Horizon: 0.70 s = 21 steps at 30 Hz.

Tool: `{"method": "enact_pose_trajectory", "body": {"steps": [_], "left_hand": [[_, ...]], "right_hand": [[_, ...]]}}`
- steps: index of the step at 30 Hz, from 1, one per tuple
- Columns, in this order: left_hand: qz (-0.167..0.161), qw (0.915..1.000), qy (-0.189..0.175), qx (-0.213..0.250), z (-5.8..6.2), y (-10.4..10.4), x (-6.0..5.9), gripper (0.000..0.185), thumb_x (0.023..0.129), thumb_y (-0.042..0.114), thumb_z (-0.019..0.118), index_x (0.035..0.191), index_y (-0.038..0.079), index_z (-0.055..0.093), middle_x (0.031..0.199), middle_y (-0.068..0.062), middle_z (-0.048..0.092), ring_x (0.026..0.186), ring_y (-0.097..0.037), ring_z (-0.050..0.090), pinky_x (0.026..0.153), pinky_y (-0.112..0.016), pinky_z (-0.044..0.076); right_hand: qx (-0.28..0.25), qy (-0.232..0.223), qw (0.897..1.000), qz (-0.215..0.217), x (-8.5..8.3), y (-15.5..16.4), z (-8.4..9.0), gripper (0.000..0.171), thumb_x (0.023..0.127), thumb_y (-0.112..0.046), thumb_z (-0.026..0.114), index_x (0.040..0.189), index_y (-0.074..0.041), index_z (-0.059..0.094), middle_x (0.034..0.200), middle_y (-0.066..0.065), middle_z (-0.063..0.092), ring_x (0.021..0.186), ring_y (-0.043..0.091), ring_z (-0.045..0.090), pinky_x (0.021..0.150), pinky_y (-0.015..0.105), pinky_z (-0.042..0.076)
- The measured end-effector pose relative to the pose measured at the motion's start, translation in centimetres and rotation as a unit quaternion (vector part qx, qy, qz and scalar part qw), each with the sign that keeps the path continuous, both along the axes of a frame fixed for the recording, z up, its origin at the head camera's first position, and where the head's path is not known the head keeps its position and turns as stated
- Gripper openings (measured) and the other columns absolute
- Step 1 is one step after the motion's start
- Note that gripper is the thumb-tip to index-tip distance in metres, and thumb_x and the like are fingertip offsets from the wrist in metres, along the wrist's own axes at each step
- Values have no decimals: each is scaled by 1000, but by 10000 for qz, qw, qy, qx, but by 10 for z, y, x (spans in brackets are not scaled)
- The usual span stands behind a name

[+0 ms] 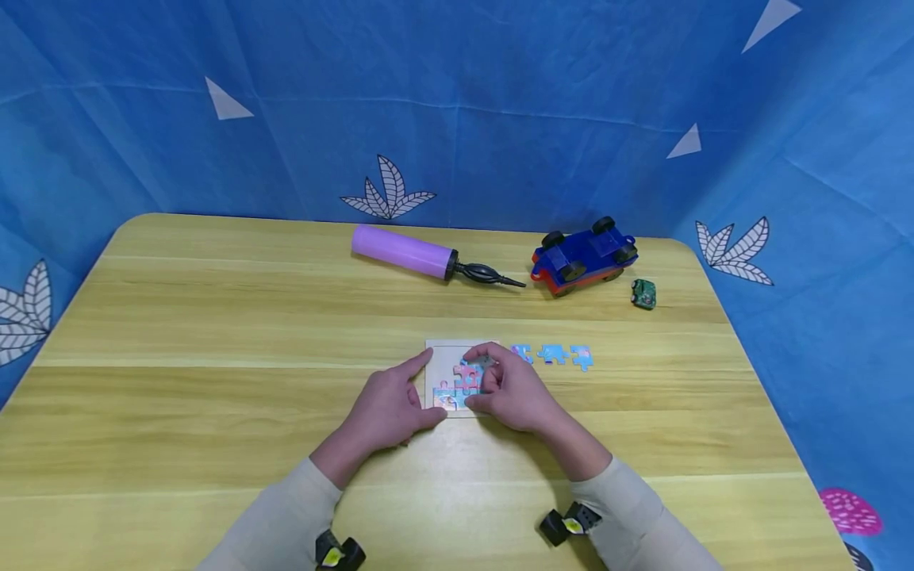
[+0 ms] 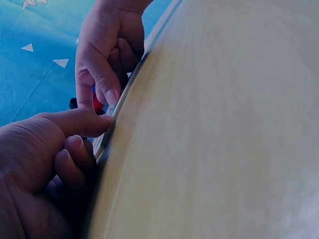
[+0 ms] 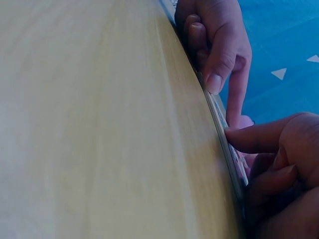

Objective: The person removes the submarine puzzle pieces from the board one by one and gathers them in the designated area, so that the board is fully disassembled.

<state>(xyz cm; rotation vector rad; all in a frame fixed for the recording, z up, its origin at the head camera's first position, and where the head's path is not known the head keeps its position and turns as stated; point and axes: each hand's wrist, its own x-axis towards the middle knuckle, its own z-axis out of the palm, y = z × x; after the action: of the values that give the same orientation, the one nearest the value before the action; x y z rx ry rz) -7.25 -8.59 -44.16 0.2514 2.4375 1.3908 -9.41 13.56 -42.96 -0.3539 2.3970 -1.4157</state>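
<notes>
At frame centre, the left hand (image 1: 389,408) is bracing the puzzle tray (image 1: 439,358) with fingers relaxed while the right hand (image 1: 516,391) is pinching a pink puzzle piece (image 1: 467,373) over it.

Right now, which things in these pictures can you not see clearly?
- Head view: the right hand covers part of the square jigsaw puzzle board, so whether its fingers pinch a piece is unclear.
- Head view: the small green object beside the blue toy car is too small to identify.
- Wrist views: the board appears edge-on only, its picture hidden.
</notes>
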Motion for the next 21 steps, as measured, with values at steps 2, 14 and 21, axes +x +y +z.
{"method": "enact_pose_trajectory", "body": {"steps": [2, 14, 21], "left_hand": [[-1, 10000, 7, 3, 0, 0, 0, 93, 78, 19, 87, 155, 8, 37, 59, -1, 58, 41, -17, 53, 42, -34, 46], [21, 10000, 7, -23, 1, 1, 0, 93, 77, 19, 87, 155, 8, 37, 59, -1, 57, 40, -17, 53, 42, -34, 45], [30, 10000, 19, 1, 1, 0, 0, 92, 77, 19, 86, 155, 8, 38, 58, -1, 57, 40, -17, 53, 42, -34, 45]], "right_hand": [[-3, -8, 10000, 10, 0, 0, 0, 50, 78, 5, 81, 121, -7, 59, 58, -3, 40, 51, 13, 39, 71, 33, 43], [217, 33, 9996, 156, -2, 0, 0, 53, 78, 3, 81, 126, -10, 63, 57, -4, 41, 51, 11, 39, 69, 34, 44], [149, -29, 9998, 118, -1, 0, 1, 52, 77, 3, 81, 124, -5, 60, 58, -4, 43, 51, 12, 40, 67, 32, 45]]}}
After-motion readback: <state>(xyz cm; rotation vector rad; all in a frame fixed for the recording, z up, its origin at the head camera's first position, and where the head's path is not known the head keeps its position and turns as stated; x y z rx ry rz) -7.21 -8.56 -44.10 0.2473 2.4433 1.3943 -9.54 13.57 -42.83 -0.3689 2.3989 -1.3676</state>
